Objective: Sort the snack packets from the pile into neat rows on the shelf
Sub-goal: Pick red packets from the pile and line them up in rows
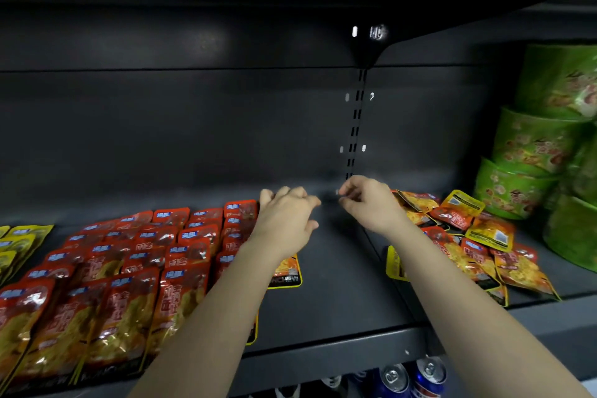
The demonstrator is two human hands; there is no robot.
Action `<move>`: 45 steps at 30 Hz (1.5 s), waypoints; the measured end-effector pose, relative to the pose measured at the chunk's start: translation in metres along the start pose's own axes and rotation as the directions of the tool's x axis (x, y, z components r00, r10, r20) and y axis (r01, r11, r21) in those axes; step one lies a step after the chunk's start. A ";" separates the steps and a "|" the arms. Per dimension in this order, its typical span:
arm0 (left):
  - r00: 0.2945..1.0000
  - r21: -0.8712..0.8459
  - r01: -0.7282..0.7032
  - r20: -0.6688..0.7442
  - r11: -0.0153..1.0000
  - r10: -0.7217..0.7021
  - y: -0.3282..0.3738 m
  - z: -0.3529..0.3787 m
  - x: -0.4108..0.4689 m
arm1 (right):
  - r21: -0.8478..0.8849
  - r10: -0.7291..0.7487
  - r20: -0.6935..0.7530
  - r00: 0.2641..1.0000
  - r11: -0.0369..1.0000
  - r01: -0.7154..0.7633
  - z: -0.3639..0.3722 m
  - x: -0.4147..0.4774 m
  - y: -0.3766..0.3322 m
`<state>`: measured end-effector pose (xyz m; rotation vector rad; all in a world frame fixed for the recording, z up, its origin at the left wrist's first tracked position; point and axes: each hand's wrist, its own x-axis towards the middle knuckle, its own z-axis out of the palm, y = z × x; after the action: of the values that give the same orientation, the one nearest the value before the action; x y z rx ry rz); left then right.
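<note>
Red snack packets (129, 268) lie in several overlapping rows on the left of the dark shelf (339, 284). A loose pile of red and yellow packets (468, 236) lies on the right. My left hand (284, 217) hovers at the back end of the rightmost red row, its fingers loosely curled and nothing visibly held. My right hand (368, 200) is beside it at the pile's left edge, fingers bent, with no packet seen in it. A yellow-edged packet (287, 275) lies partly under my left forearm, and another yellow packet (392, 263) lies under my right forearm.
Yellow packets (16, 242) sit at the far left. Stacked green bowls (533, 139) stand at the right, behind the pile. A slotted upright (355, 123) runs up the back panel. Drink cans (429, 375) stand below the shelf's front edge (323, 352).
</note>
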<state>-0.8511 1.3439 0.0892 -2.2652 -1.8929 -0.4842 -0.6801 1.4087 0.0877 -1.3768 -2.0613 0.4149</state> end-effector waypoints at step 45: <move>0.997 -0.227 -0.052 0.042 0.973 0.063 0.109 0.053 0.043 | 0.296 0.368 -0.051 0.928 0.893 -0.338 -0.108 -0.042 0.081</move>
<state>-0.7297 1.3797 0.0640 -2.4860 -1.8741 -0.6736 -0.5412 1.3951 0.1099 -1.5580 -1.5889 0.7446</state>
